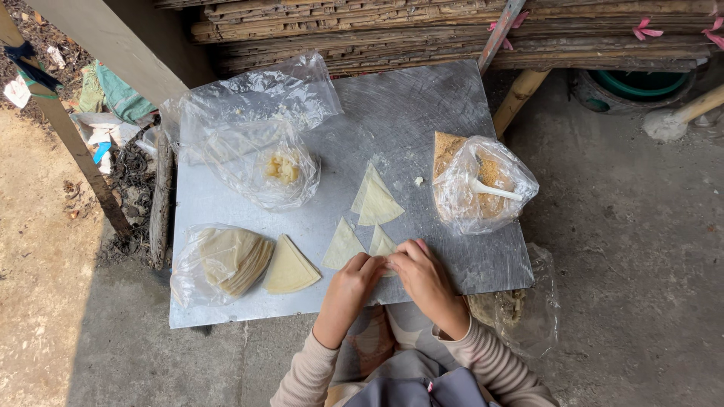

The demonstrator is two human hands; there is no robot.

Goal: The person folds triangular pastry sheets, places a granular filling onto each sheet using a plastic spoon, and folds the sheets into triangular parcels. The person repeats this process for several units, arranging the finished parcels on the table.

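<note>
Both hands, left hand (354, 280) and right hand (422, 277), meet at the near edge of the grey metal sheet (422, 105), fingertips pinching a pale triangular dough wrapper (382, 245). Pressing the fold evenly along its edge looks wise. Beyond it lie two more cut wrappers (375, 200), and right of those the clear bag of brown crumbly filling (483, 185) with a white spoon (494, 191).

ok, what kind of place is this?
Likely an outdoor, makeshift food-prep spot: a metal sheet laid low over a concrete floor, stacked bamboo behind, and both hands folding triangular wrappers.
</note>
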